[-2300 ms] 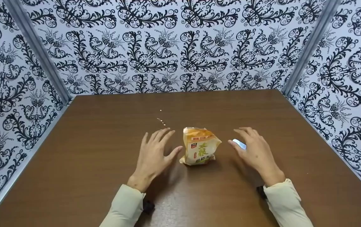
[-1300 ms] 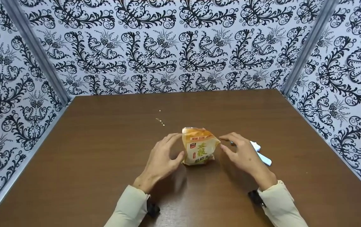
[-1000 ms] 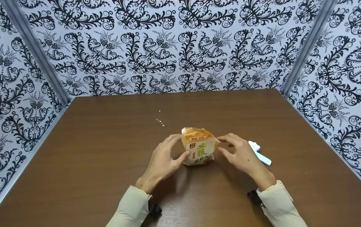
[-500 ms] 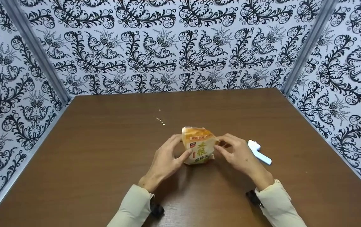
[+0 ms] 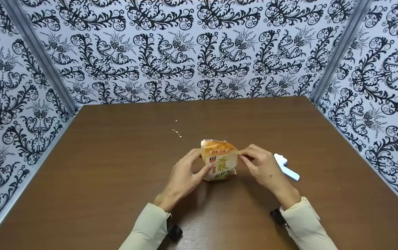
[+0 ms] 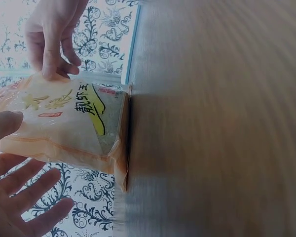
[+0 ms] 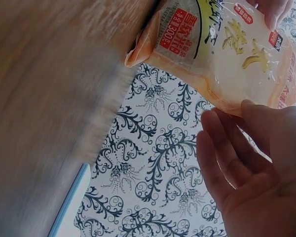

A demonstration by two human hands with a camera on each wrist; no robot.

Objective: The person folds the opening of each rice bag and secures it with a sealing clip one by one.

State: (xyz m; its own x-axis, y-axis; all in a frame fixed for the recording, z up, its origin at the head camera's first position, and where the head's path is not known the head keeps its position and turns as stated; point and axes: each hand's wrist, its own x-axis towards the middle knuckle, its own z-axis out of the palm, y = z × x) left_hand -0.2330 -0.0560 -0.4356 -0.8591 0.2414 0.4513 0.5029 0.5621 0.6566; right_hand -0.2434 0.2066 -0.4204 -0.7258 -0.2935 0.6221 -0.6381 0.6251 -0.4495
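In the head view, a small bag of rice (image 5: 222, 166) with an orange top and printed lettering stands on the brown table, its top edge slanting down to the right. My left hand (image 5: 184, 177) holds the bag's left side, thumb on the front. The left wrist view shows the other fingers (image 6: 37, 195) of that hand spread out behind the bag. My right hand (image 5: 266, 170) pinches the upper right edge of the bag between thumb and index finger. From the right wrist view, its remaining fingers (image 7: 219, 148) are loosely bent beside the plastic.
Just right of my right hand lies a white and pale blue plastic thing (image 5: 289, 172) with a straight handle. Several white grains (image 5: 177, 132) are scattered on the table (image 5: 122, 139) behind the bag. Patterned walls (image 5: 185, 52) enclose the table at the back and both sides.
Both hands have moved inward from beside the bag and taken hold of it. The right hand's shift left uncovered the white and pale blue plastic thing. The bag stands in nearly the same place.
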